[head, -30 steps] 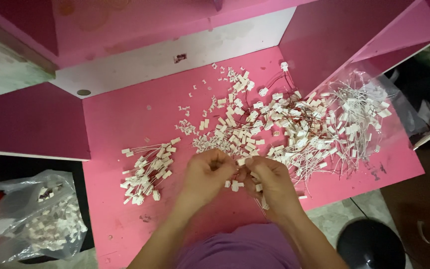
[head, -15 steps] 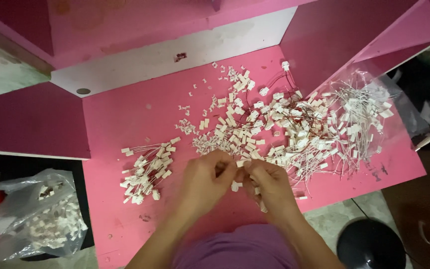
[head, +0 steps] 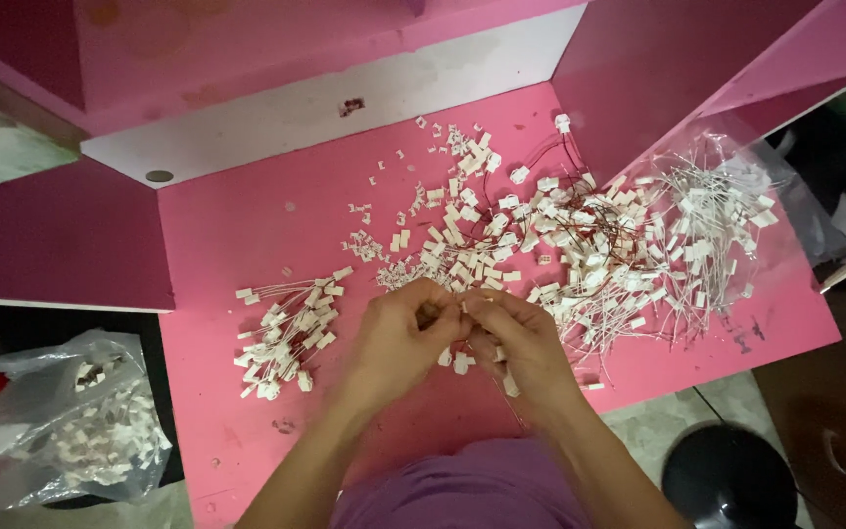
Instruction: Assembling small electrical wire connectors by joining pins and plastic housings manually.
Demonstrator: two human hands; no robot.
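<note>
Both hands meet over the front of a pink table (head: 247, 225). My left hand (head: 399, 338) and my right hand (head: 521, 343) have fingertips pinched together on a small white connector piece with thin wires; the piece itself is mostly hidden by the fingers. Just beyond the hands spreads a loose heap of white connectors (head: 472, 245) mixed with red and white wires. A tidier bundle of wired connectors (head: 286, 328) lies left of my left hand. A few loose white pieces (head: 457, 362) rest under the hands.
A clear plastic sheet with more wired connectors (head: 707, 225) lies at the table's right. A plastic bag of white parts (head: 80, 431) sits on the floor at lower left. Pink partition walls (head: 51, 235) flank the table. A black round stool (head: 727, 480) is at lower right.
My hands have drawn closer together and slightly up toward the heap, the fingertips now meeting on a small piece. The piles on the table look unchanged.
</note>
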